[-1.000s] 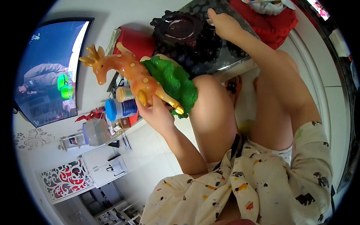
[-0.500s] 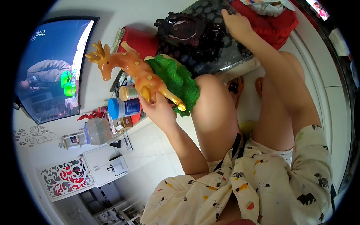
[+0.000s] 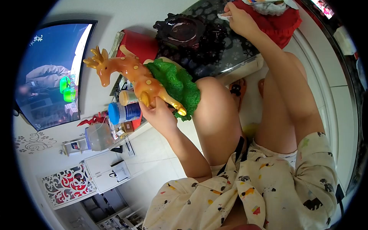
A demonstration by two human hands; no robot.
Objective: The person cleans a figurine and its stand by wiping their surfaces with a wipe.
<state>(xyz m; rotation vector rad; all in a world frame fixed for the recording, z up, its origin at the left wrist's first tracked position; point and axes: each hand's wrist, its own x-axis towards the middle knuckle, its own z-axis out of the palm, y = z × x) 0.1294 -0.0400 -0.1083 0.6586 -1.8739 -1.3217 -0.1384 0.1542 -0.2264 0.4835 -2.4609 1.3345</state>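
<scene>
My left hand (image 3: 159,115) is closed round the leg of a glossy orange deer figurine (image 3: 132,73) with gold antlers and pale spots. The figurine's rough green base (image 3: 174,86) leans against my left thigh, and the deer lies tilted, head toward the television. Over the dark patterned tabletop, my right hand (image 3: 242,22) pinches a small white piece of tissue (image 3: 224,17). Left of that hand, a dark ornate dish (image 3: 182,30) with a scalloped rim stands on the table.
A red fabric bag (image 3: 278,28) lies beside my right forearm. A red box (image 3: 140,46) is behind the deer. Past my left hand stand a blue-lidded tub (image 3: 122,113) and a clear container (image 3: 99,136). The television (image 3: 53,73) is on the far left.
My right hand has its fingers bent together now, and the white tissue shows in them. The deer stays in my left hand, and the whole view has shifted slightly.
</scene>
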